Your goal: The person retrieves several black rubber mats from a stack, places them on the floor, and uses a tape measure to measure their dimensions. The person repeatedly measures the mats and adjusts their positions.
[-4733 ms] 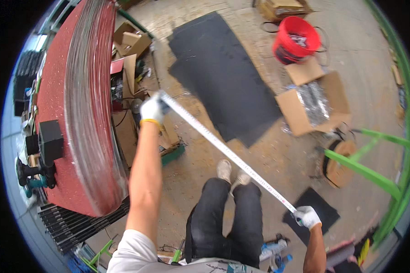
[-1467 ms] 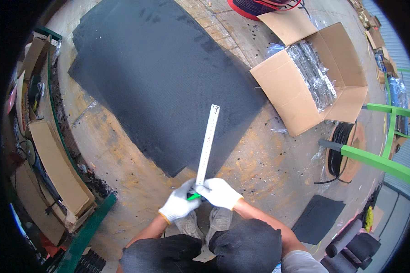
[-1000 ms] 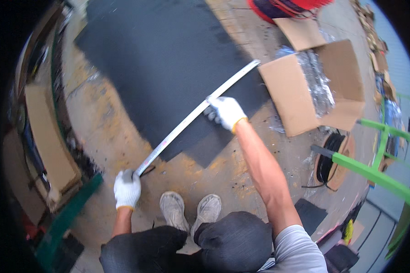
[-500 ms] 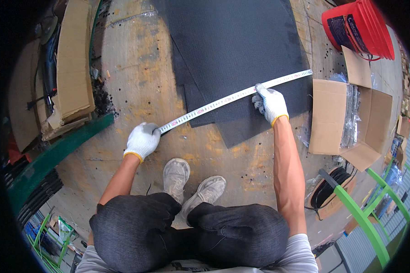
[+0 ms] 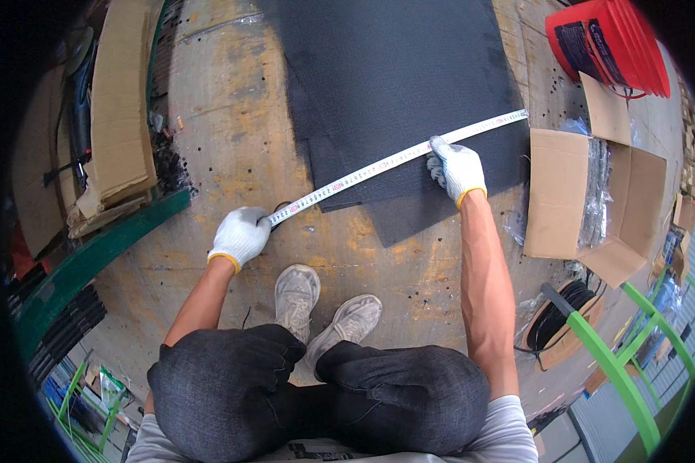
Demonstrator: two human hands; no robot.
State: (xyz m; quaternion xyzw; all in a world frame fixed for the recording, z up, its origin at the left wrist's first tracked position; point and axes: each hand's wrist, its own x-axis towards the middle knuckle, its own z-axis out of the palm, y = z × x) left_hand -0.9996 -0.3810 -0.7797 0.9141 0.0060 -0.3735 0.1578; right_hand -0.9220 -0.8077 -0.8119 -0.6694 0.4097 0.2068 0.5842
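A white measuring tape (image 5: 374,169) runs slantwise across dark mesh sheets (image 5: 409,69) that lie stacked a little askew on the floor. My left hand (image 5: 240,236), in a white knitted glove with a grey palm and yellow cuff, is closed around the tape's near left end; the tape's case, if there, is hidden in the fist. Farther along, my right hand (image 5: 459,170), gloved alike, pinches the tape with the thumb on top and fingers curled below. Past it the tape's free tip reaches the sheets' right edge.
At right stand an opened cardboard box (image 5: 552,193) with plastic-wrapped pieces, a red bucket (image 5: 614,50), a spool of black cable (image 5: 564,312) and a light green metal frame (image 5: 614,363). A dark green bar (image 5: 104,258) and torn cardboard (image 5: 123,100) flank the left. My shoes (image 5: 297,301) are below the sheets.
The tape still spans the sheets with both hands on it. Both hands sit nearly where they were, and the tape's far tip is slightly higher in the picture.
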